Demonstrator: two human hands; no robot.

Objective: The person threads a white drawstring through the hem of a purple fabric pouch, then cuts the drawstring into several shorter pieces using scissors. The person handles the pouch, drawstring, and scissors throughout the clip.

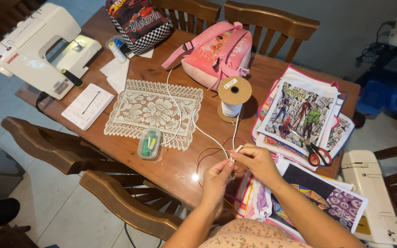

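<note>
I see my left hand (pixel 217 177) and my right hand (pixel 256 160) meeting just above the near edge of the bench (pixel 171 167), both pinching the free end of a white cord (pixel 233 154). The fingers of each hand are pressed together on it, thumb against forefinger, the tip poking up between them. The cord runs back to a spool (pixel 233 98) standing upright beside a pink backpack (pixel 217 50), and a slack loop lies across a lace mat (pixel 152 112). I judge it light, soft and limp, so it will flop unless held close to the end; a grip right at the tip gives me control. Thin coloured wires (pixel 210 154) curl under my hands, and scissors (pixel 315 151) rest on printed fabric (pixel 299 115) to my right.
</note>
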